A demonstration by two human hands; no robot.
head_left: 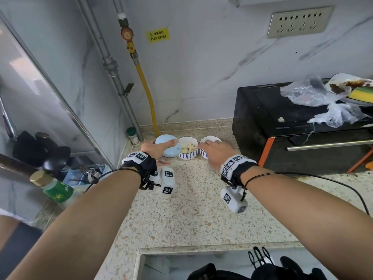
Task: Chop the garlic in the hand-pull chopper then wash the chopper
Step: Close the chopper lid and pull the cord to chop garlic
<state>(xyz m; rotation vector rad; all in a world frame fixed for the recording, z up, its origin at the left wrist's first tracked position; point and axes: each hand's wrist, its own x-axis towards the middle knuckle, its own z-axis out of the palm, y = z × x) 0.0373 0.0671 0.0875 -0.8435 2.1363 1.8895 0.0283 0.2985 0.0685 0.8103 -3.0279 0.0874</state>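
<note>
The left hand (154, 148) curls around the pale blue hand-pull chopper (168, 145), which stands far back on the speckled countertop (181, 209). Just right of it sits a patterned bowl (188, 156) of garlic pieces (188, 148). The right hand (215, 154) reaches over a second bowl (203, 154); whether it grasps anything cannot be told. A black oven (272, 122) stands at the right.

Far along a speckled counter (191, 209) stand, left to right, a jar (133, 136), a blue chopper (164, 140), a garlic bowl (188, 157) and another bowl (210, 138). A black oven (282, 138) sits rightmost.
</note>
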